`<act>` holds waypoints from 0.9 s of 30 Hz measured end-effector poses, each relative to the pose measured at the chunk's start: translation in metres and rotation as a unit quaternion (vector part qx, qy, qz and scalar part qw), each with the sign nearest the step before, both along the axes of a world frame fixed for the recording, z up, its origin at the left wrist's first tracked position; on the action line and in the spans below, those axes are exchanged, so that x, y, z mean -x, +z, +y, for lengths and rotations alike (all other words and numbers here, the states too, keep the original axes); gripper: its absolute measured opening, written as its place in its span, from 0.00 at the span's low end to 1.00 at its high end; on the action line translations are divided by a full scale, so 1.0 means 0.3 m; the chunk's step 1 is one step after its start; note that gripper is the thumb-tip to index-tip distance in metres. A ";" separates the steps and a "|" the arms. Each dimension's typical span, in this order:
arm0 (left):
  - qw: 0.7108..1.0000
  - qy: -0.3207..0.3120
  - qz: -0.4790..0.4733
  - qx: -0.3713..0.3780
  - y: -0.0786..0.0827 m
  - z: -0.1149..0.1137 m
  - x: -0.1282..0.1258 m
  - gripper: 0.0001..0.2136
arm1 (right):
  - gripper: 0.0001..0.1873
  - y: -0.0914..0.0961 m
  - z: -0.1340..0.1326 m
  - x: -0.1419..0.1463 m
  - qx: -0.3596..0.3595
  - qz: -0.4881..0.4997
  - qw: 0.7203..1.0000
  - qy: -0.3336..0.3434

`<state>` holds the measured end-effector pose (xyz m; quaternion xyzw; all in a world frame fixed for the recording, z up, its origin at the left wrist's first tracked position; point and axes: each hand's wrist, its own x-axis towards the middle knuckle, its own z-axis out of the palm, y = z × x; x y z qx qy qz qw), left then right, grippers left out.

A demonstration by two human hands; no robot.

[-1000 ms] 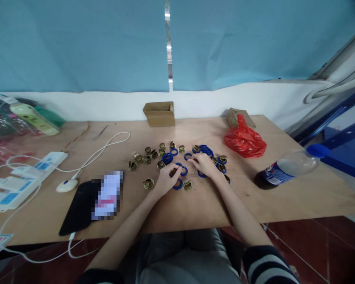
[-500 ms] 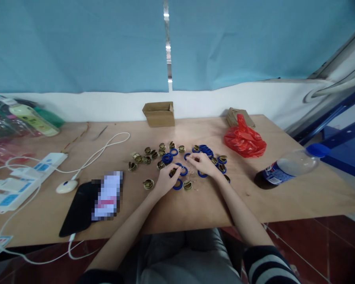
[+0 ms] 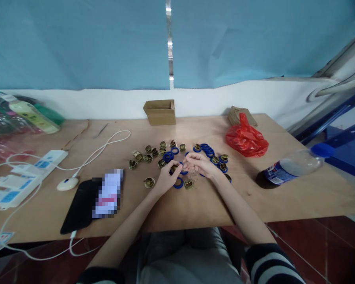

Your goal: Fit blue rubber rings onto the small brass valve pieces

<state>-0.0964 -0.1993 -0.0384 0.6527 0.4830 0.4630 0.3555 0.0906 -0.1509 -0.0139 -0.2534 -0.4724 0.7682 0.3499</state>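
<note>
My left hand is closed in a pinch beside the blue rings, with a brass-coloured round part showing within the curl of its fingers. What its fingertips grip is too small to make out. Just to the right, my right hand has thumb and fingers pressed together near the left fingertips; whatever they pinch cannot be made out. Thin, clear loops lie below it. A blue ring and a brass-coloured round part with an upright flap lie in front of the hands.
Several brass-coloured parts lie left of the hands, and a stack of blue rings lies right. A cardboard box stands behind. Rightward are a red bag and a bottle; leftward, a phone and power strip.
My right hand has moved slightly left and down, bringing its fingertips nearer my left hand. The left hand stays in nearly the same place. The camera view has shifted a little.
</note>
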 end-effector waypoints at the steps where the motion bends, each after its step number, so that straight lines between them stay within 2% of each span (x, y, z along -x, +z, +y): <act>1: 1.000 -0.004 -0.018 0.006 0.001 0.002 0.003 0.08 | 0.18 0.000 0.003 -0.002 0.016 0.018 1.000 -0.011; 6: 0.998 -0.042 -0.047 -0.021 -0.003 0.001 0.010 0.09 | 0.17 -0.009 0.019 -0.009 0.062 0.048 0.996 -0.046; 10: 0.998 -0.051 -0.028 -0.036 -0.022 -0.002 0.004 0.10 | 0.17 -0.016 0.016 -0.002 0.061 0.050 0.996 -0.049; 16: 0.998 -0.022 -0.012 -0.055 -0.034 0.007 0.000 0.13 | 0.19 -0.012 -0.001 0.012 0.055 0.037 0.998 -0.006; 21: 0.996 0.018 0.028 -0.083 -0.034 -0.004 -0.004 0.16 | 0.20 -0.018 -0.003 0.022 0.064 0.031 0.997 -0.003; 27: 0.986 0.020 0.081 -0.146 -0.066 -0.013 0.007 0.21 | 0.19 -0.035 -0.005 0.034 0.099 0.043 0.994 0.012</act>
